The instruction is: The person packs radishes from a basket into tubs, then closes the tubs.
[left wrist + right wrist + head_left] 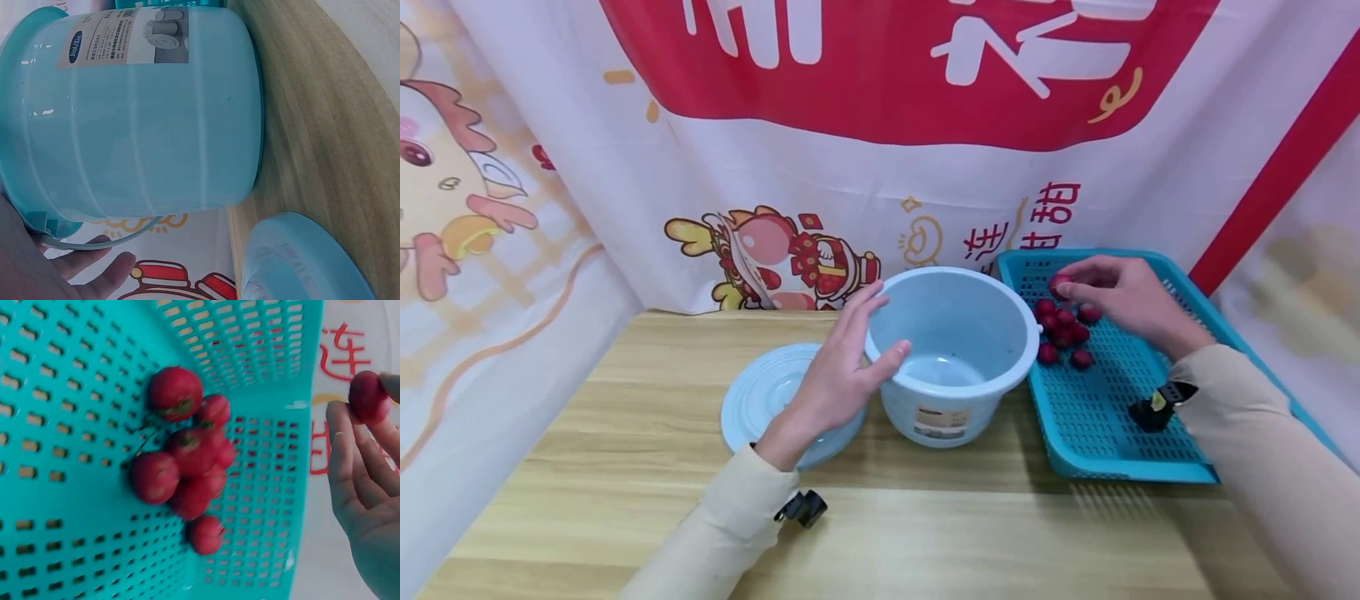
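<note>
A light blue plastic bucket (940, 408) stands upright in the head view. My left hand (842, 371) rests at its left rim with fingers fairly straight and the thumb across the edge. The left wrist view shows those fingers beside the thin bucket handle (134, 235), apart from the bucket wall. My right hand (1123, 300) pinches a small round red radish (369, 397) between thumb and fingers, above the far side of the teal perforated basket (1120, 471). Several more red radishes (194, 453) lie bunched in the basket, some with greenish stem ends.
A round light blue lid (752, 400) lies on the wooden table (925, 542), left of the bucket and partly behind my left forearm. The basket stands close against the bucket's right side. A printed cloth (880, 183) hangs behind the table.
</note>
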A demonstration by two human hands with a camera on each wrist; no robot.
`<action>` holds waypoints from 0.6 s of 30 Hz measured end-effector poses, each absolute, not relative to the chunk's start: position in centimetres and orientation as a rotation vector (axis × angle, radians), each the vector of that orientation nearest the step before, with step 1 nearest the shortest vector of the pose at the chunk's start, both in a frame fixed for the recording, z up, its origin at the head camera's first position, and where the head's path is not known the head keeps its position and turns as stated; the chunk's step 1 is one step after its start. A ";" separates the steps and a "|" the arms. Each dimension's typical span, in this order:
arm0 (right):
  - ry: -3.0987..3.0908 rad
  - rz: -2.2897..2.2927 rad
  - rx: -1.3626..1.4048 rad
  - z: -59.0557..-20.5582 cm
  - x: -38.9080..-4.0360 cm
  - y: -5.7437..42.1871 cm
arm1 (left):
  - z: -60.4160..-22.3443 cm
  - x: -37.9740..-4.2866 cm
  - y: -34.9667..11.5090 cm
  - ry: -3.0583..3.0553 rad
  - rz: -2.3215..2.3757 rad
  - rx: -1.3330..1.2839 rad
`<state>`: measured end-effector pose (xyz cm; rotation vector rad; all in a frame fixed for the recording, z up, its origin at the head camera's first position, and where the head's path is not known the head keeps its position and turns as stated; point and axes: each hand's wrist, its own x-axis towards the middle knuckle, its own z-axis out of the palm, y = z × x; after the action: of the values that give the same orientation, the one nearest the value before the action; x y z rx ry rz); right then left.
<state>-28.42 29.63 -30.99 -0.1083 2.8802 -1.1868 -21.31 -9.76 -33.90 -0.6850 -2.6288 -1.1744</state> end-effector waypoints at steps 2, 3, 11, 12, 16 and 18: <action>2.890 -1.228 -0.122 -30.5 -28.3 29.2 | -33.9 -21.3 -9.7 -2.626 -1.180 -0.686; 2.892 -1.250 -0.131 -30.2 -28.2 29.0 | -33.9 -21.4 -9.7 -2.626 -1.183 -0.682; 2.908 -1.410 -0.261 -28.3 -27.1 26.9 | -34.1 -21.4 -9.4 -2.630 -1.194 -0.679; 2.911 -1.420 -0.286 -28.1 -27.0 26.5 | -34.2 -21.5 -9.4 -2.631 -1.192 -0.678; 2.913 -1.438 -0.414 -27.4 -27.0 24.6 | -34.1 -21.4 -9.5 -2.641 -1.176 -0.660; 2.912 -1.426 -0.482 -27.3 -27.0 23.7 | -34.1 -21.4 -9.6 -2.648 -1.171 -0.656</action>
<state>-27.05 23.70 -27.27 -0.4825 2.9118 -1.4264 -21.38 -9.63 -34.08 -0.6562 -2.6476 -1.1709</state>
